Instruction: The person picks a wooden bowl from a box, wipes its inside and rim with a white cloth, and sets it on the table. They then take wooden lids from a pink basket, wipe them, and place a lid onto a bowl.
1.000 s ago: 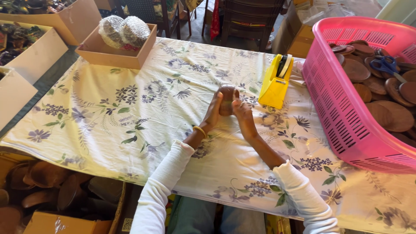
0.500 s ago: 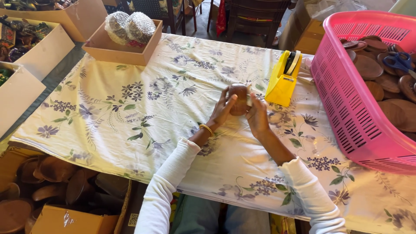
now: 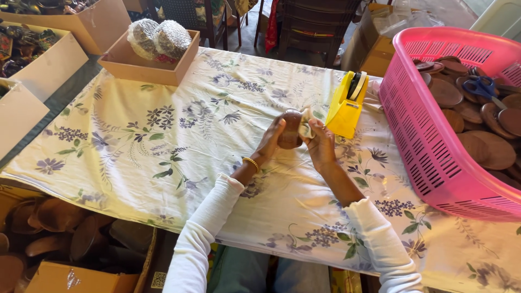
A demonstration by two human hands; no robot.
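Note:
My left hand (image 3: 271,142) holds a small round brown wooden piece (image 3: 291,129) upright above the flowered tablecloth (image 3: 163,141). My right hand (image 3: 321,143) presses a pale cloth (image 3: 305,126) against the right side of that piece. Both hands meet near the middle of the table, just left of a yellow tape dispenser (image 3: 348,104). A gold bangle (image 3: 251,163) sits on my left wrist. Both arms wear white sleeves.
A pink plastic basket (image 3: 418,135) at the right holds several brown wooden discs and blue scissors (image 3: 485,88). A shallow cardboard tray (image 3: 146,64) at the back left holds two wrapped round items. Cardboard boxes line the left edge, and more wooden pieces (image 3: 59,228) lie below the table.
The view has shifted a little. My hands stay together on the wooden piece, and the cloth now shows at its right side.

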